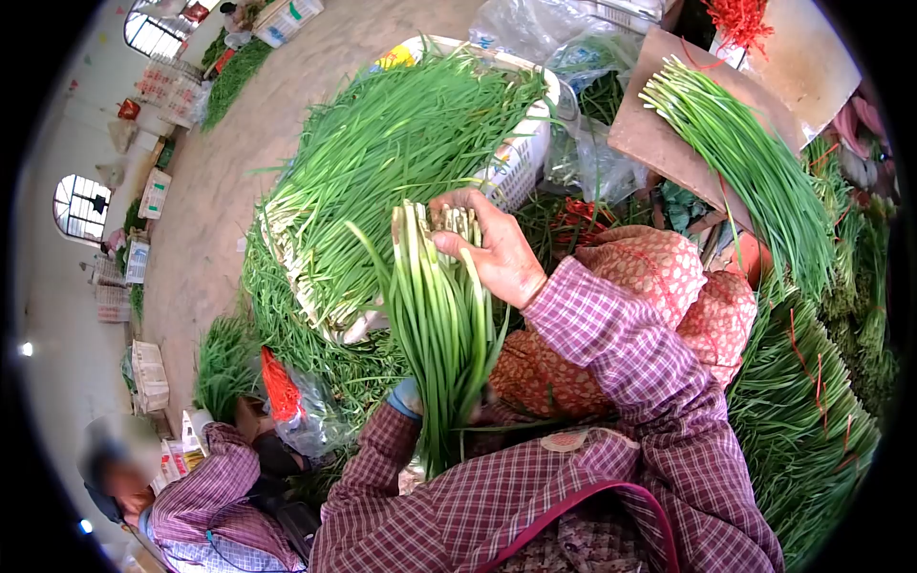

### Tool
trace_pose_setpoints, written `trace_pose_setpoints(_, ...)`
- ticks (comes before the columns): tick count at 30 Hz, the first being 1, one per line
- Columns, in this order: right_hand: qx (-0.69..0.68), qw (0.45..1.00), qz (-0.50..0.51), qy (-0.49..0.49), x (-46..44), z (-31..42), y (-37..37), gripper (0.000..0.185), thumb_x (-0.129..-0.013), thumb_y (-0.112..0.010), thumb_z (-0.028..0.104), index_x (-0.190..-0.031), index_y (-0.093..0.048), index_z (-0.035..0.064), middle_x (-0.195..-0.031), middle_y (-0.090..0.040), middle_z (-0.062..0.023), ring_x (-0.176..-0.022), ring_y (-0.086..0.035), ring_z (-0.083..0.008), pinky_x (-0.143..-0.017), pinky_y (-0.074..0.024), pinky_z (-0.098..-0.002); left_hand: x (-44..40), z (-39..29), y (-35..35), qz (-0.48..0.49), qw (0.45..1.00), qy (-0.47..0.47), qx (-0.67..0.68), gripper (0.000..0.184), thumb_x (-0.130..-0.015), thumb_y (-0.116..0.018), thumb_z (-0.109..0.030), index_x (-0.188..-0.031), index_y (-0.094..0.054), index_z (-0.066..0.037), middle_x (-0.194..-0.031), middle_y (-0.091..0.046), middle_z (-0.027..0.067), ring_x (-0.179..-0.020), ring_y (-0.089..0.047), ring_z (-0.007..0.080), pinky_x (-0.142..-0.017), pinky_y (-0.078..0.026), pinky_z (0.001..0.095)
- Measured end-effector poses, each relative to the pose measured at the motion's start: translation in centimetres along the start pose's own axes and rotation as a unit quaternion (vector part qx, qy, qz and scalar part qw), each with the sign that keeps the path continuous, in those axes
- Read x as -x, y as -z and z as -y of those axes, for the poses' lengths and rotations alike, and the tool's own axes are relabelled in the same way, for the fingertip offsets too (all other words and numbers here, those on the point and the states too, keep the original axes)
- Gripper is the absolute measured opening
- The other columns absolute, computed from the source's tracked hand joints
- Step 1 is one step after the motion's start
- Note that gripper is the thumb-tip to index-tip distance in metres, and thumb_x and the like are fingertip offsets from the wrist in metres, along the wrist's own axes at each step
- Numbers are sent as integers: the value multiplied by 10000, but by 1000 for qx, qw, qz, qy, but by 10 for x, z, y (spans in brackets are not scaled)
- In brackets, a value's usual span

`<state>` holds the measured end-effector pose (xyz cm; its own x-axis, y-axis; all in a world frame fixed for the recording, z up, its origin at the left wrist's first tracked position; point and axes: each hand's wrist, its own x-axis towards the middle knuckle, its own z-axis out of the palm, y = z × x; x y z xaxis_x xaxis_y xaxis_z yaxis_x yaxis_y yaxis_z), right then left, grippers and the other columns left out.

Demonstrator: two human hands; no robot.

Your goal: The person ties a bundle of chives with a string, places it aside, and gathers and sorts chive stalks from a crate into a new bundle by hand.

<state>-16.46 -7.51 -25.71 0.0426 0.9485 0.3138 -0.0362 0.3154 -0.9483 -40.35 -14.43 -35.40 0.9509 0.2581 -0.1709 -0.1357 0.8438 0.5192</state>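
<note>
My right hand [492, 250] is closed round the pale root end of a bunch of green stalks [430, 334], thumb across the front. The bunch hangs down in front of my chest, its leaves toward my body. My left hand is hidden behind the bunch; only its sleeve [387, 441] and a blue cuff show clearly. Just beyond the bunch, a white basket [525, 153] is heaped with loose green stalks [401, 143]. A sorted bunch [735, 143] lies on a brown board [650, 124] at the upper right.
Many bundles with red ties [802, 430] lie at the right. Red strips [282, 387] and a plastic bag [320, 420] are at the lower left, near a co-worker in a checked sleeve [215, 468]. Clear plastic bags [597, 158] sit beside the basket.
</note>
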Motion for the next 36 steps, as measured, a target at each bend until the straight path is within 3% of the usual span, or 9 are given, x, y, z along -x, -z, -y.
trace_pose_setpoints(5, 126, 990, -55, -8, 0, -17, 2, 263, -915, -618, 260, -972, -600, 4, -790, -664, -124, -787, -652, -243, -758, -506, -340, -7, 8, -44, -77, 995, -22, -68, 712, -619, -805, -218, -1239, -540, 11, -1011, -653, 183, -838, -656, 264, -769, -537, 374)
trace_pose_setpoints(8, -183, 951, -43, -247, -12, -25, 12, 548, -966, -471, 479, -740, -642, 10, -752, -676, -100, -672, -630, -158, -681, -513, -295, -6, 15, -40, -115, 988, -34, -93, 576, -619, -804, -152, -1126, -600, 30, -866, -657, 132, -764, -632, 236, -688, -530, 360)
trace_pose_setpoints(11, -384, 871, 40, -304, -18, -22, 24, 534, -958, -476, 491, -1144, -606, 8, -1092, -645, -159, -964, -632, -171, -875, -506, -320, -3, 7, -35, -133, 987, -14, -88, 525, -641, -779, -97, -1116, -598, 35, -864, -657, 131, -760, -635, 236, -675, -533, 356)
trace_pose_setpoints(12, -440, 859, 75, -251, -17, -22, 28, 652, -936, -529, 478, -1399, -385, 42, -1281, -544, -156, -1154, -549, -205, -972, -452, -337, -1, 6, -34, -122, 991, -19, -46, 493, -658, -754, -56, -1116, -595, 33, -863, -657, 127, -748, -637, 228, -667, -533, 344)
trace_pose_setpoints(13, -438, 859, 77, -254, -15, -20, 32, 652, -936, -529, 478, -1399, -385, 42, -1281, -544, -156, -1154, -549, -205, -972, -452, -337, -1, 3, -35, -122, 991, -22, -43, 493, -658, -754, -56, -1116, -595, 33, -863, -657, 127, -748, -637, 228, -667, -533, 344)
trace_pose_setpoints(16, -111, 973, 196, -59, -17, -8, 32, 903, -800, -749, 391, -1484, -229, 111, -1395, -439, -141, -1275, -423, -218, -1043, -373, -353, 0, -1, -39, -175, 975, 1, -140, 501, -658, -744, -54, -1126, -586, 31, -862, -655, 113, -724, -631, 200, -651, -524, 310)
trace_pose_setpoints(25, -90, 981, 40, -168, -11, -12, 17, 314, -919, -630, 239, -1104, -614, -14, -842, -696, -66, -744, -652, -121, -721, -534, -271, -9, 7, -52, -230, 957, 2, -174, 377, -661, -736, -107, -1000, -637, 25, -817, -652, 119, -704, -613, 223, -641, -498, 337)
trace_pose_setpoints(29, -228, 902, -35, -365, -21, -9, 25, 392, -941, -573, 376, -999, -645, -5, -778, -675, -75, -636, -645, -160, -607, -531, -280, -12, 2, -54, -230, 956, 5, -184, 356, -662, -713, -71, -996, -641, 28, -828, -657, 129, -700, -621, 219, -643, -511, 332)
trace_pose_setpoints(36, -347, 870, -149, -318, -28, -48, 37, 357, -954, -531, 424, -845, -574, 87, -670, -549, -3, -533, -503, -140, -534, -434, -289, -17, -12, -51, -233, 963, 6, -134, 400, -656, -688, -42, -1044, -623, 30, -860, -659, 124, -705, -633, 211, -656, -530, 313)
